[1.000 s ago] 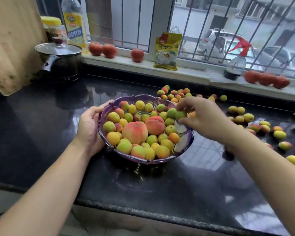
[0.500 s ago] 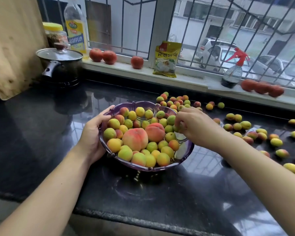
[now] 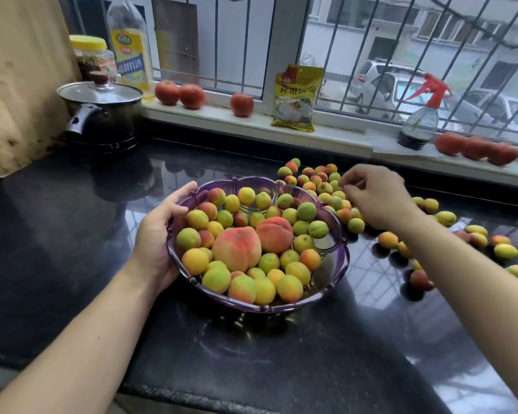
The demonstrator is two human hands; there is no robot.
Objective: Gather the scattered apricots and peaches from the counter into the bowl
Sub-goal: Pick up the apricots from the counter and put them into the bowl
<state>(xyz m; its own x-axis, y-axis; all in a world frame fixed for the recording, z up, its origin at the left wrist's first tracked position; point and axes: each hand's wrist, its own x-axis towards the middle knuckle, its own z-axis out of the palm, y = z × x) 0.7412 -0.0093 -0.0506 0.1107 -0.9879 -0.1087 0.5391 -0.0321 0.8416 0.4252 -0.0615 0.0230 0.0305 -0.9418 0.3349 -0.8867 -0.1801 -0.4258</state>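
Head view. Item: bowl [image 3: 338,264], translucent purple, scalloped rim, standing near the middle of a glossy black counter [image 3: 72,234]; heaped with small apricots in yellow, green and orange-red, and two larger peaches [image 3: 237,249] side by side at the centre, pink-red over pale green. Left hand [image 3: 159,234] grips the bowl's left rim, fingers curled over the edge, thumb at the far side. Right hand [image 3: 377,195] hovers beyond the bowl's right rim above a cluster of loose apricots [image 3: 314,177]; fingers loosely bent, fingertips drawn together; whether they pinch anything cannot be told. Further apricots scattered along the counter to the right. Surroundings: lidded black pot [image 3: 102,115] at left, wooden board [image 3: 21,79] leaning behind; windowsill with tomatoes [image 3: 180,94], yellow packet [image 3: 296,100], oil bottle [image 3: 129,46], spray bottle [image 3: 419,121]; barred window, parked cars outside.
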